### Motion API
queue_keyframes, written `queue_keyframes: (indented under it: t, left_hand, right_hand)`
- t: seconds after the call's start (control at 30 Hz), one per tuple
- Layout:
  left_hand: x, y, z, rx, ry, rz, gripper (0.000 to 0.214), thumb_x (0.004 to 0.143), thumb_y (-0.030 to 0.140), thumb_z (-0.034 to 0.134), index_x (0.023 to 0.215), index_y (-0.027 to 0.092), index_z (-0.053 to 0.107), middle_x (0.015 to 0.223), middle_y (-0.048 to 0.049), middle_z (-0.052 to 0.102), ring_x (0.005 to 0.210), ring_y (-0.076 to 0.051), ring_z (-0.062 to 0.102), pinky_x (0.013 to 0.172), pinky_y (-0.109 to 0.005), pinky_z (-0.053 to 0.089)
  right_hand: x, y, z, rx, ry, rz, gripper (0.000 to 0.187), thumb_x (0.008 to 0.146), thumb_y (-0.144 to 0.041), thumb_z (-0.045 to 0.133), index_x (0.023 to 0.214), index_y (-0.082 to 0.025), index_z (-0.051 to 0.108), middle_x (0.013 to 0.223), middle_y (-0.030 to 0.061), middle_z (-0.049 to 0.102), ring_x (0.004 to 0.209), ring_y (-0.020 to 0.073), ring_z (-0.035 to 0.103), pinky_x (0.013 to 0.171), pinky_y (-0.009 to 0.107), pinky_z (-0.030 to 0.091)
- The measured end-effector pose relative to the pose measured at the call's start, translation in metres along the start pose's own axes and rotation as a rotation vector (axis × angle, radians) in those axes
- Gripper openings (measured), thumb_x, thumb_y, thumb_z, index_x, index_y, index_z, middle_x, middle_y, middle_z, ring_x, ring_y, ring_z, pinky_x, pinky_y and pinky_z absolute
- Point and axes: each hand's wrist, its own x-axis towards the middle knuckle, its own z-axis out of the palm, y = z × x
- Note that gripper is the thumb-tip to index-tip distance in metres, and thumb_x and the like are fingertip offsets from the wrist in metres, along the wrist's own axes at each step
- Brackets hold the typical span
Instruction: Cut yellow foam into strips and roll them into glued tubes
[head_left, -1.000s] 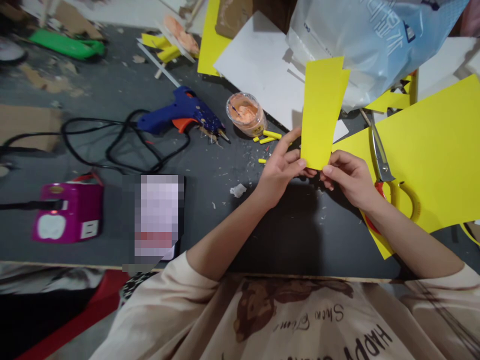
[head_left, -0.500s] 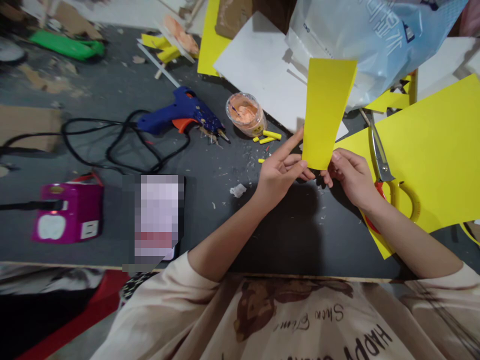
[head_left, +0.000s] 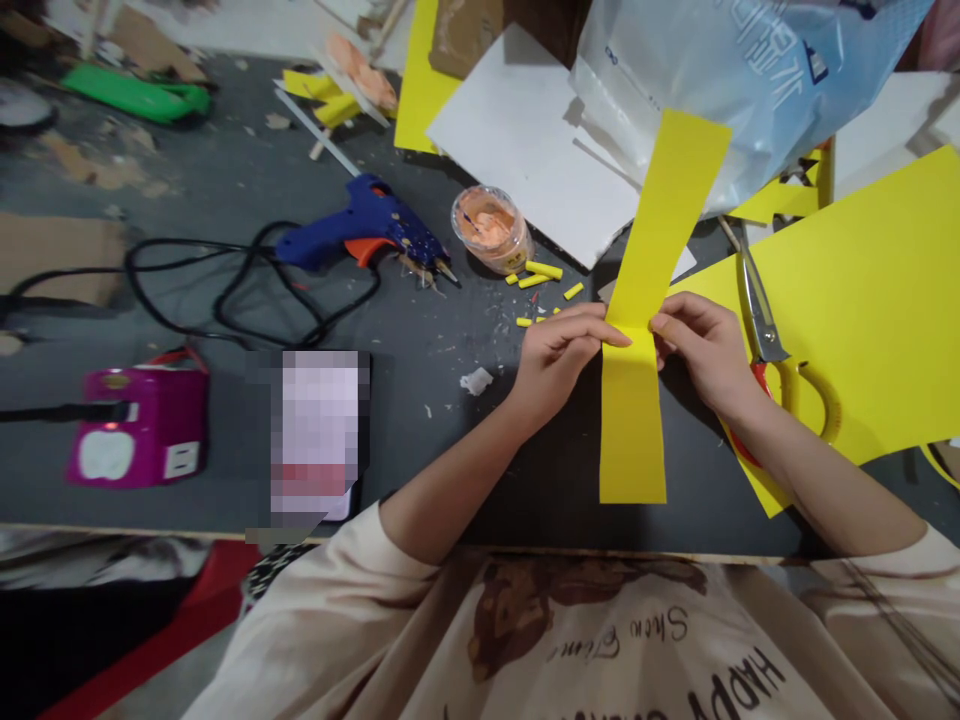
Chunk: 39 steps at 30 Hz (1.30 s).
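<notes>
Your left hand and right hand both pinch the yellow paper strip at its crease, one on each edge and equally near. The strip's long axis runs away from you, and the far half leans right. The dark counter lies beneath the strip. To its right is a yellow sheet, well left of it a blue glue gun, and scissors sit just to its right.

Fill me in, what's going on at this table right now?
A person at the dark table holds a long yellow paper strip in both hands: the left hand pinches its left edge, the right hand its right edge, at a crease near the middle. The lower half points toward the person, the upper half toward the plastic bag. Scissors rest on the big yellow sheet at right.
</notes>
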Motion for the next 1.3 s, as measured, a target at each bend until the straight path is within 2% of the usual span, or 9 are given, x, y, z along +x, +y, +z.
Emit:
queue_keyframes:
  t: [0.1, 0.2, 0.4, 0.53, 0.7, 0.87, 0.97, 1.13, 1.3]
  left_hand:
    - [-0.002, 0.002, 0.002, 0.045, 0.005, -0.01, 0.022, 0.084, 0.033, 0.058, 0.072, 0.02, 0.072, 0.081, -0.0035, 0.07, 0.082, -0.017, 0.064, 0.077, -0.029, 0.049]
    - [-0.002, 0.002, 0.006, 0.034, 0.018, -0.102, 0.012, 0.08, 0.028, 0.063, 0.084, 0.019, 0.071, 0.091, -0.0042, 0.071, 0.084, -0.015, 0.065, 0.073, -0.024, 0.05]
    - [-0.001, 0.0, 0.007, -0.019, -0.006, -0.088, 0.022, 0.078, 0.025, 0.066, 0.099, 0.02, 0.069, 0.104, -0.005, 0.07, 0.086, -0.013, 0.066, 0.072, -0.022, 0.051]
    - [0.0, 0.0, 0.006, -0.006, 0.019, -0.094, 0.023, 0.077, 0.021, 0.067, 0.1, 0.02, 0.07, 0.104, -0.0043, 0.071, 0.086, -0.014, 0.066, 0.077, -0.023, 0.052]
    - [0.0, 0.002, 0.007, 0.034, 0.036, -0.061, 0.023, 0.078, 0.02, 0.066, 0.1, 0.02, 0.07, 0.105, -0.0046, 0.073, 0.09, -0.015, 0.067, 0.079, -0.024, 0.054]
    - [-0.001, 0.001, 0.006, 0.096, 0.05, -0.003, 0.019, 0.079, 0.022, 0.068, 0.097, 0.019, 0.072, 0.101, -0.0049, 0.074, 0.087, -0.015, 0.069, 0.076, -0.025, 0.056]
    - [-0.002, -0.001, 0.005, 0.115, 0.086, 0.064, 0.018, 0.078, 0.02, 0.069, 0.096, 0.02, 0.073, 0.098, -0.0039, 0.075, 0.084, -0.014, 0.07, 0.074, -0.023, 0.057]
    - [-0.003, -0.005, 0.005, 0.126, 0.102, 0.161, 0.016, 0.079, 0.022, 0.07, 0.094, 0.02, 0.074, 0.089, -0.0014, 0.076, 0.079, -0.012, 0.072, 0.071, -0.019, 0.058]
    - [-0.004, -0.008, 0.004, 0.13, 0.076, 0.149, 0.02, 0.082, 0.03, 0.068, 0.099, 0.02, 0.073, 0.095, -0.0025, 0.076, 0.082, -0.013, 0.072, 0.072, -0.021, 0.059]
  right_hand:
    - [0.0, -0.001, 0.0, -0.039, -0.001, -0.017, 0.021, 0.073, -0.034, 0.072, 0.079, -0.021, 0.057, 0.057, -0.0074, 0.055, 0.045, 0.0063, 0.05, 0.044, 0.021, 0.042]
    - [-0.002, -0.003, 0.0, -0.074, -0.007, -0.044, 0.029, 0.075, -0.034, 0.071, 0.095, -0.026, 0.052, 0.061, -0.0085, 0.054, 0.047, 0.007, 0.05, 0.048, 0.022, 0.043]
    - [-0.011, -0.003, 0.001, -0.228, 0.081, -0.219, 0.036, 0.082, -0.033, 0.066, 0.113, -0.032, 0.048, 0.066, -0.0062, 0.051, 0.053, 0.0106, 0.048, 0.052, 0.026, 0.043]
    - [-0.012, 0.0, 0.0, -0.38, 0.048, -0.348, 0.009, 0.089, -0.031, 0.057, 0.096, -0.026, 0.06, 0.081, 0.0005, 0.06, 0.061, 0.0116, 0.053, 0.058, 0.029, 0.045]
    - [-0.011, 0.003, 0.001, -0.479, -0.024, -0.391, 0.016, 0.085, -0.028, 0.062, 0.1, -0.024, 0.062, 0.095, 0.0031, 0.064, 0.069, 0.0127, 0.055, 0.064, 0.029, 0.048]
    - [-0.012, 0.006, 0.001, -0.512, -0.002, -0.434, 0.024, 0.085, -0.027, 0.063, 0.109, -0.025, 0.061, 0.101, 0.0044, 0.065, 0.074, 0.0141, 0.056, 0.069, 0.031, 0.05]
    - [-0.012, 0.006, 0.0, -0.554, 0.029, -0.503, 0.03, 0.085, -0.026, 0.063, 0.115, -0.026, 0.062, 0.093, 0.0032, 0.066, 0.073, 0.0144, 0.058, 0.069, 0.031, 0.051]
    - [-0.009, 0.007, 0.0, -0.632, 0.09, -0.735, 0.023, 0.083, -0.022, 0.065, 0.106, -0.026, 0.069, 0.08, -0.0001, 0.069, 0.068, 0.0126, 0.061, 0.063, 0.029, 0.051]
    - [-0.008, 0.009, 0.001, -0.629, 0.139, -0.851, 0.018, 0.08, -0.017, 0.069, 0.096, -0.025, 0.072, 0.078, 0.0002, 0.072, 0.069, 0.0126, 0.065, 0.062, 0.028, 0.052]
